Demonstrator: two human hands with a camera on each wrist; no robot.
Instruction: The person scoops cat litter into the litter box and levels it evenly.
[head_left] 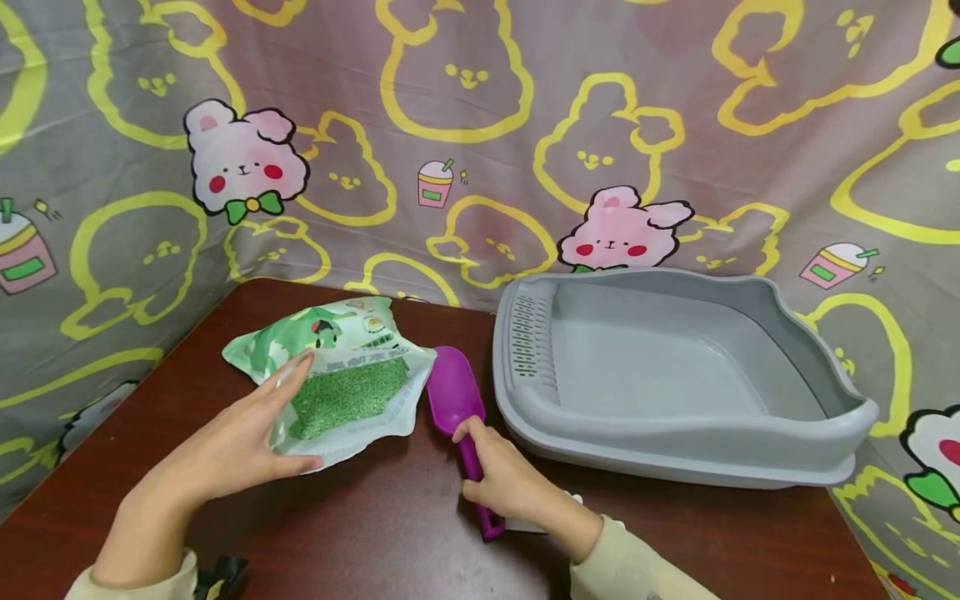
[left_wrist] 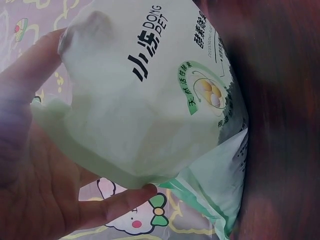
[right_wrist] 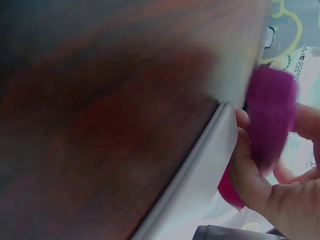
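Observation:
At the left of the head view, a green-and-white litter bag (head_left: 322,329) lies on the table with its mouth facing me, showing green granules (head_left: 352,396). My left hand (head_left: 225,442) is at the mouth, thumb and fingers spread wide apart against its rim. In the left wrist view, the thumb reaches the edge of the bag (left_wrist: 145,100) and another fingertip touches the rim. My right hand (head_left: 502,475) grips the handle of a purple scoop (head_left: 453,387). Its blade lies between the bag and a grey litter box; in the right wrist view the scoop (right_wrist: 272,105) is blurred.
The grey litter box (head_left: 675,446), with a slotted ledge on its left side, stands on the right of the brown table (head_left: 375,533). A white object (head_left: 525,525) is partly hidden under my right forearm. A patterned curtain (head_left: 480,183) hangs close behind everything.

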